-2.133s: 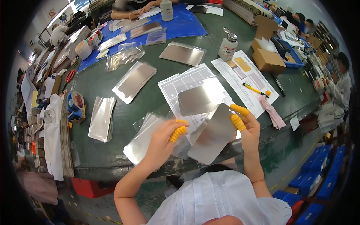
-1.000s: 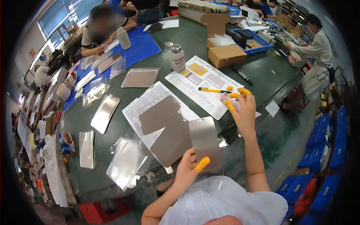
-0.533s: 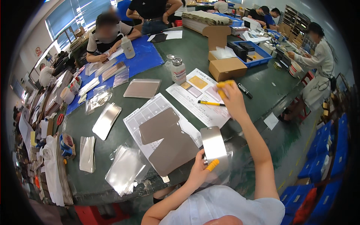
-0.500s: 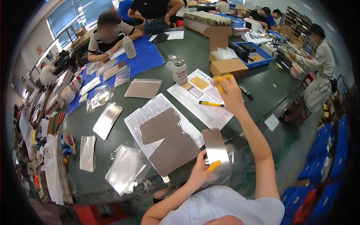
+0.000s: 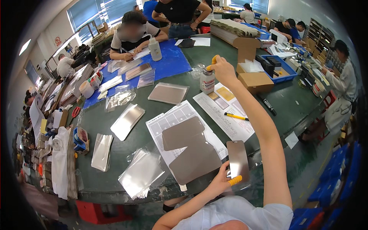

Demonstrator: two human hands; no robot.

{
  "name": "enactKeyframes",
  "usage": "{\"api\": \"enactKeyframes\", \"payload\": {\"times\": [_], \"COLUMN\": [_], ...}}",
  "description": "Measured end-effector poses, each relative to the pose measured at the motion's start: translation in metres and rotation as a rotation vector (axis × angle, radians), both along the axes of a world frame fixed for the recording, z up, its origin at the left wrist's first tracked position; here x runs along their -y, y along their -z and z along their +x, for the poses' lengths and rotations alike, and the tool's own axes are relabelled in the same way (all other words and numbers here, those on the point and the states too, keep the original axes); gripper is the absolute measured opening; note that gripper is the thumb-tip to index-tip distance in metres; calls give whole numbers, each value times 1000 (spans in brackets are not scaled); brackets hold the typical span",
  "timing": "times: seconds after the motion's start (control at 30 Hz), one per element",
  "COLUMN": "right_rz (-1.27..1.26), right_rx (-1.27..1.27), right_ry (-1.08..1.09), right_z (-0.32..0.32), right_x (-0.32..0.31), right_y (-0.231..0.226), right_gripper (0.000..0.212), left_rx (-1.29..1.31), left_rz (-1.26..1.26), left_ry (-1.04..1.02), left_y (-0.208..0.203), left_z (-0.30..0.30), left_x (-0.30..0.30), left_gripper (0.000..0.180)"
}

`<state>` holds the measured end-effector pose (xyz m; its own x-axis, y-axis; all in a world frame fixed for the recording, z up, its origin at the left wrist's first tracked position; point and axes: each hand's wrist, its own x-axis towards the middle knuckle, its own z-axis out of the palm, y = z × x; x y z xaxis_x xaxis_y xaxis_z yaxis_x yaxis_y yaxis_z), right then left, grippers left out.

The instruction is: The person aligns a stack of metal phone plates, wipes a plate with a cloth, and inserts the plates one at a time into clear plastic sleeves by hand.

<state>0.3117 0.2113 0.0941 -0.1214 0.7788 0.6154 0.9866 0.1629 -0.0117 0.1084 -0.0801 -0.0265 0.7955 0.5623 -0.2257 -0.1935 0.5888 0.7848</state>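
Observation:
My left hand [image 5: 222, 181] grips a phone screen protector [image 5: 238, 155], a glossy grey-brown sheet with rounded corners, near the table's front edge. A yellow cot covers the thumb, which lies over the sheet's lower side. Farther out, my right hand [image 5: 223, 71] has its yellow-capped fingers closed at the top of a white dispenser bottle [image 5: 207, 83]. Whatever those fingers pinch is too small to make out. The bottle's clear lid [image 5: 198, 70] is tipped to the left. Left of the held sheet, stacked grey-brown sheets [image 5: 195, 163] rest on a printed paper [image 5: 155, 126].
A yellow pen [image 5: 236, 116] lies on a second printed sheet [image 5: 207, 103]. Clear sleeves [image 5: 141, 172] and wrapped packs [image 5: 127, 122] spread across the left. A cardboard box [image 5: 256, 82], blue tray [image 5: 287, 74] and black marker [image 5: 269, 107] are at right. Across the table, a person writes on a blue mat [image 5: 174, 57].
My right hand has moved away from me and leftward, onto the bottle's top. My left hand still holds the screen protector. The whole view has shifted, with the table now farther right.

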Motion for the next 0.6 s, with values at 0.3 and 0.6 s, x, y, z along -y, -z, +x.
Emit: {"api": "enactKeyframes", "payload": {"times": [0.3,0.6], "right_rz": [-121,-385], "right_rx": [-77,-1025], "right_ry": [44,-250], "right_z": [6,19], "right_x": [3,68], "right_y": [-3,-25], "right_gripper": [26,35], "left_rx": [59,76], "left_rz": [3,-80], "left_ry": [42,-59], "left_y": [9,-5], "left_z": [6,10], "left_x": [0,4], "left_gripper": [76,70]}}
